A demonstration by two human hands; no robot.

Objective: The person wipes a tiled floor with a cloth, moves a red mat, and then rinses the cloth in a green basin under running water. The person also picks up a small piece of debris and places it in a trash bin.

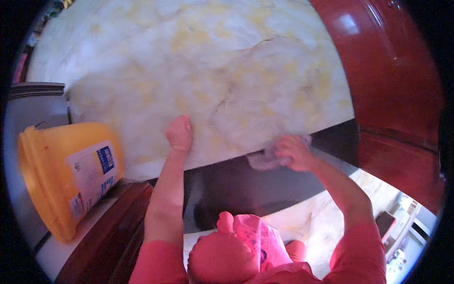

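Observation:
My left hand (179, 132) is closed into a fist and rests on the pale marble-patterned floor (220, 78), with nothing seen in it. To the right, my right hand (296, 153) presses down on a greyish cloth (260, 161), its fingers bent over it. The cloth is bunched and slightly blurred. It lies across the edge where the patterned floor meets a black threshold strip (230, 188), partly hidden under the hand.
A yellow plastic bucket (49, 152) with a printed label stands on the left, near a grey panel (35, 110). Dark red glossy wood rises at right (393, 78), and a dark red door frame (110, 230) at lower left. My knees in pink are below.

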